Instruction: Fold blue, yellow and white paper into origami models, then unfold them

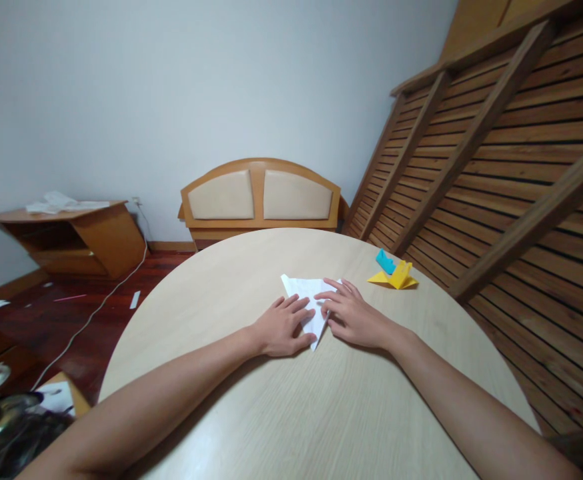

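Note:
A folded sheet of white paper lies on the round wooden table, narrowing to a point on the side nearest me. My left hand rests on its left edge, fingers stretched out and the thumb near the lower tip. From the right, my right hand reaches over the sheet with its fingers apart, touching the right edge and covering the upper right corner. Part of the paper is hidden under both hands.
Toward the table's right rim stand a yellow folded-paper figure and a blue folded-paper piece. Behind the table is a padded headboard. A slatted wooden frame leans at the right. A low cabinet stands at the left.

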`<state>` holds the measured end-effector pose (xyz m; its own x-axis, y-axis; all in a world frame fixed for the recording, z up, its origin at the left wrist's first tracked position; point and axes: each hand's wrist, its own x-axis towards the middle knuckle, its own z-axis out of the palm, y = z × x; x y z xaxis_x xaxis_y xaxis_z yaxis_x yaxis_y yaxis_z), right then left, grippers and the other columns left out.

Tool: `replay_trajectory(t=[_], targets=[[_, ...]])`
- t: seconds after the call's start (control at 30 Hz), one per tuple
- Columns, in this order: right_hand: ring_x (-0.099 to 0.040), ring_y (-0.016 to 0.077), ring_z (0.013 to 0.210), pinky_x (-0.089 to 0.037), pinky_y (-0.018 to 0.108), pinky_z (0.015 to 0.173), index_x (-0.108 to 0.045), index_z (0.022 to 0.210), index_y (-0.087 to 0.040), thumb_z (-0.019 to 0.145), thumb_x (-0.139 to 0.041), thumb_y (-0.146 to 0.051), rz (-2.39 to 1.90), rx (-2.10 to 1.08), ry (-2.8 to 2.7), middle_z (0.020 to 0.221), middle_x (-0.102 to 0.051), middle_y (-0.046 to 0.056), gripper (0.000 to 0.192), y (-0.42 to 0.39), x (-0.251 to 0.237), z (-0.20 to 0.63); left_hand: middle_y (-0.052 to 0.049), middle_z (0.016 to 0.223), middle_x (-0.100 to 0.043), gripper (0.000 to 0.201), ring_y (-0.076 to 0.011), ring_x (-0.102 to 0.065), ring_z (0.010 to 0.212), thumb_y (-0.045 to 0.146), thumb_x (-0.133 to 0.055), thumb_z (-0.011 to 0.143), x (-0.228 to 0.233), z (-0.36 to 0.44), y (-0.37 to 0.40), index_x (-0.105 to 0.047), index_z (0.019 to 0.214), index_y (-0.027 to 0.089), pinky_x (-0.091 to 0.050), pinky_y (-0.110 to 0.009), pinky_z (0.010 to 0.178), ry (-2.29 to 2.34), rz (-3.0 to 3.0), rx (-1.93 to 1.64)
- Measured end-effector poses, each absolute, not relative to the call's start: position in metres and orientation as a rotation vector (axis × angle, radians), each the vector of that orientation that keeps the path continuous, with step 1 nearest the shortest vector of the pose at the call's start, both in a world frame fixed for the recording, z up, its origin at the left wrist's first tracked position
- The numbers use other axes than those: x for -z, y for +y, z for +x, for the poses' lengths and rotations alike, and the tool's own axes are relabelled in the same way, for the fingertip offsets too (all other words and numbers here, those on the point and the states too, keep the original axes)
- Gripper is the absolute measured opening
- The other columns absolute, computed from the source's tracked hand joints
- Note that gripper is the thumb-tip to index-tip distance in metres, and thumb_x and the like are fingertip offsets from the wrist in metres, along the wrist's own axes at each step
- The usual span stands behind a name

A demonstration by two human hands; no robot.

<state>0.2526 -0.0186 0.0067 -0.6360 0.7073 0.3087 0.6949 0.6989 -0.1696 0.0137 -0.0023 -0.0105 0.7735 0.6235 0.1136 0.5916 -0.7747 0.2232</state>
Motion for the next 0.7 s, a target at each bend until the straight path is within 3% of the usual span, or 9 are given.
replay_trajectory(t=[0.17,0.47,0.7], targets=[[-0.044,0.0307,0.136,-0.015,0.060,0.116,-0.069,0.090,-0.025,0.081,-0.056,-0.011,-1.035,-0.025,-2.632,0.101,-0.074,0.003,0.021,-0.018,-0.013,0.252,-0.012,0.155,-0.039,0.054,-0.0366,-0.035,0.143,0.052,-0.050,0.093,0.011,0.018,-0.004,-0.052,0.138,0.022,-0.030,-0.059,0.114,1.025,2.797,-0.302],[-0.064,0.0206,0.094,-0.024,0.052,0.115,-0.076,0.092,-0.027,0.079,-0.059,-0.012,-0.986,-0.038,-2.703,0.088,-0.070,0.002,0.027,-0.018,-0.020,0.253,-0.012,0.155,-0.039,0.057,-0.0408,-0.035,0.142,0.053,-0.052,0.092,0.011,0.016,-0.001,-0.050,0.142,0.028,-0.030,-0.062,0.113,1.002,2.790,-0.280],[-0.061,0.0237,0.114,-0.023,0.052,0.115,-0.073,0.086,-0.027,0.077,-0.056,-0.008,-0.986,-0.141,-2.678,0.094,-0.075,0.001,0.027,-0.020,-0.023,0.252,-0.011,0.158,-0.035,0.058,-0.0392,-0.032,0.144,0.050,-0.051,0.092,0.008,0.018,-0.005,-0.048,0.143,0.025,-0.030,-0.060,0.114,0.989,2.818,-0.300]])
